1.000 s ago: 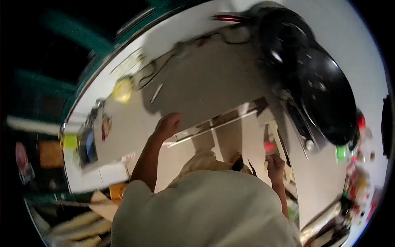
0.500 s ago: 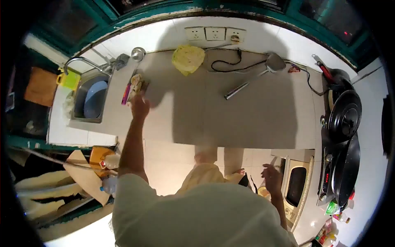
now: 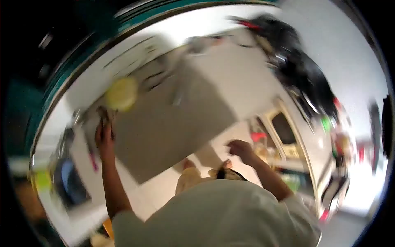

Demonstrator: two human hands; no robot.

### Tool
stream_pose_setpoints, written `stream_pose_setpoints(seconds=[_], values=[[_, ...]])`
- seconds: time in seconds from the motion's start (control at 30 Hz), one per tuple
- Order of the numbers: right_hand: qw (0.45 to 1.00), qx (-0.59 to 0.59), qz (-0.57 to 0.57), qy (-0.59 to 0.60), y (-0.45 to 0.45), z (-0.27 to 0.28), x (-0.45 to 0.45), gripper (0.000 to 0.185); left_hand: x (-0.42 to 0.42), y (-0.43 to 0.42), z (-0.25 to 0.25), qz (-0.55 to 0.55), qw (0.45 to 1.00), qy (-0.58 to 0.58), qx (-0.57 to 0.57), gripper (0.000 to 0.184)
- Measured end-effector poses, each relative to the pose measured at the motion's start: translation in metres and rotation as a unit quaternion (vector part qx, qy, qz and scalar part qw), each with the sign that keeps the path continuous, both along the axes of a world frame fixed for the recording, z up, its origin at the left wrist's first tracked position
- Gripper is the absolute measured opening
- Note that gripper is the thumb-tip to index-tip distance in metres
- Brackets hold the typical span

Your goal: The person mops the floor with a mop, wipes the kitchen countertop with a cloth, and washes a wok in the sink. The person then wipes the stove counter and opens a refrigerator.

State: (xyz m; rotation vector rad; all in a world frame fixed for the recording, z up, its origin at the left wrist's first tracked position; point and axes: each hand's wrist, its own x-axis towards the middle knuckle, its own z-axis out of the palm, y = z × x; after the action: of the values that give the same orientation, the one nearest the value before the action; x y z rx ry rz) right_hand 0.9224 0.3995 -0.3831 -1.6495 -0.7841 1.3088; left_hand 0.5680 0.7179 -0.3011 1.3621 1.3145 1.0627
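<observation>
My left hand (image 3: pixel 105 135) is above the left part of the grey countertop (image 3: pixel 164 131), below a round yellow-green cabbage (image 3: pixel 121 94). Its fingers are closed round a small, dark-looking thing (image 3: pixel 103 113), too blurred to name. A slim pink-purple object (image 3: pixel 94 161) lies on the counter to the left of my left wrist. My right hand (image 3: pixel 242 150) hangs in front of the counter's edge, with fingers loosely bent and apart and nothing visible in them. A blurred metal utensil with a long handle (image 3: pixel 179 92) lies further back on the counter.
The sink (image 3: pixel 68 181) with a bluish basin is at the left. Black pans (image 3: pixel 308 78) stand on the stove at the right. A black cord (image 3: pixel 155 80) runs along the back wall. An oven-like appliance (image 3: pixel 284 129) sits below the counter on the right.
The view has swung to the right and is blurred. My left hand has left the spot beside the pink-purple object, and the pale bundle there no longer shows. My right hand has risen.
</observation>
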Motion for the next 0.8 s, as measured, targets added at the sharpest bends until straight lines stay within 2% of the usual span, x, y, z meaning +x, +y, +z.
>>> stream_pose_setpoints(seconds=[0.03,0.07,0.1,0.13,0.17,0.23,0.3,0.33,0.37,0.4,0.43,0.47,0.5,0.53,0.57,0.63,0.67,0.7,0.8], values=[[0.995,0.053,-0.007,0.090,0.017,0.029,-0.007,0.029,0.037,-0.014,0.004,-0.077,0.993,0.084,0.017,0.028],[0.988,0.083,0.009,0.132,0.025,0.037,-0.007,0.036,0.073,-0.035,-0.009,-0.151,0.971,0.119,0.143,0.027],[0.985,0.033,-0.024,0.165,0.033,0.039,-0.007,0.052,0.108,-0.060,0.002,-0.309,0.942,0.123,0.049,0.029],[0.972,0.107,-0.032,0.208,0.029,0.050,-0.009,0.064,0.146,-0.090,-0.008,-0.391,0.907,0.099,0.124,0.027],[0.961,0.128,-0.068,0.234,0.024,0.068,-0.006,0.067,0.184,-0.122,-0.009,-0.457,0.866,0.093,0.182,0.026],[0.946,0.133,-0.212,0.205,-0.004,0.063,0.011,0.062,0.253,-0.186,-0.003,-0.567,0.772,0.086,0.274,0.024],[0.911,0.136,-0.353,0.164,-0.043,0.040,0.032,0.057,0.295,-0.240,0.010,-0.624,0.760,0.002,0.184,0.024],[0.910,0.104,-0.386,0.109,-0.079,0.074,0.050,0.048,0.316,-0.260,0.012,-0.644,0.752,-0.035,0.137,0.024],[0.909,-0.053,-0.411,0.037,-0.111,0.094,0.078,0.041,0.338,-0.268,0.010,-0.655,0.740,-0.034,0.149,0.024],[0.878,0.074,-0.469,-0.056,-0.144,0.075,0.096,0.036,0.354,-0.277,0.002,-0.666,0.727,-0.034,0.164,0.025],[0.866,-0.071,-0.477,-0.132,-0.181,0.097,0.117,0.032,0.370,-0.284,-0.006,-0.675,0.715,-0.031,0.179,0.025],[0.840,0.100,-0.525,-0.090,-0.222,0.083,0.135,0.028,0.387,-0.286,-0.015,-0.707,0.679,0.019,0.199,0.025],[0.805,0.021,-0.458,-0.377,-0.271,0.055,0.165,0.033,0.402,-0.296,-0.017,-0.724,0.672,0.042,0.152,0.024],[0.717,0.017,-0.465,-0.519,-0.301,0.085,0.182,0.040,0.415,-0.305,-0.020,-0.738,0.663,0.068,0.105,0.024],[0.740,-0.118,-0.482,-0.454,-0.337,0.087,0.198,0.047,0.426,-0.314,-0.021,-0.752,0.650,0.101,0.056,0.023],[0.666,-0.256,-0.527,-0.461,-0.382,0.113,0.231,0.031,0.446,-0.335,-0.027,-0.760,0.638,0.118,-0.005,0.023],[0.638,-0.289,-0.562,-0.440,-0.402,0.117,0.248,0.029,0.458,-0.344,-0.033,-0.765,0.629,0.134,-0.014,0.023],[0.634,-0.337,-0.581,-0.383,-0.427,0.110,0.268,0.037,0.471,-0.354,-0.036,-0.769,0.622,0.146,-0.021,0.024],[0.538,-0.355,-0.624,-0.442,-0.478,0.044,0.309,0.064,0.500,-0.378,-0.027,-0.767,0.609,0.178,-0.094,0.025]])
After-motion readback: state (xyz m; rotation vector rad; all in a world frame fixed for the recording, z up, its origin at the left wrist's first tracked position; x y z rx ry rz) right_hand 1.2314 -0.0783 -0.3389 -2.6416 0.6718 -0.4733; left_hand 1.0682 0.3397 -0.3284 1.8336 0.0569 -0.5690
